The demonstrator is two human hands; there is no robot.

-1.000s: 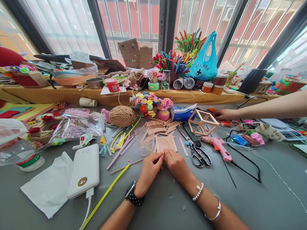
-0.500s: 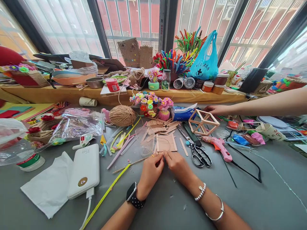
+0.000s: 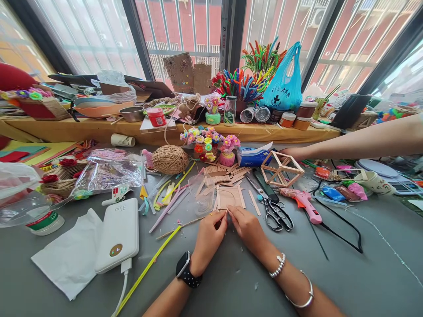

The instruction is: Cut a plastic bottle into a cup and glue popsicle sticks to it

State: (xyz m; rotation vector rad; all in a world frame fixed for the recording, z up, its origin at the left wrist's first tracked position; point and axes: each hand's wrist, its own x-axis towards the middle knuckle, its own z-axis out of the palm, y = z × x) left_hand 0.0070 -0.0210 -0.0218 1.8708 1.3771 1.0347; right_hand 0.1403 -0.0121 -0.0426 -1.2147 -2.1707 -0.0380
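Note:
Fingertips pinched, my left hand [image 3: 211, 235] and my right hand [image 3: 249, 231] meet just in front of a small panel of craft sticks [image 3: 230, 197]. A length of twine [image 3: 187, 223] runs from the left across the table into my left hand's fingers. Whatever lies between my right fingertips is too small to make out. A thin loop curves over the panel. To its left stands a clear plastic cup [image 3: 201, 198]; a single craft stick [image 3: 254, 202] and scissors [image 3: 276, 213] lie to its right.
A pink glue gun [image 3: 306, 207] with a black cord and a stick-frame cube [image 3: 282, 169] are on the right. Another person's arm [image 3: 357, 143] reaches in there. A twine ball [image 3: 170, 160], a white power bank [image 3: 118, 235] and yellow strips [image 3: 148, 268] lie left.
My hands stay pinched together at nearly the same spot, the right fingers slightly shifted. The other person's hand has moved slightly behind the cube. The whole view has shifted a little.

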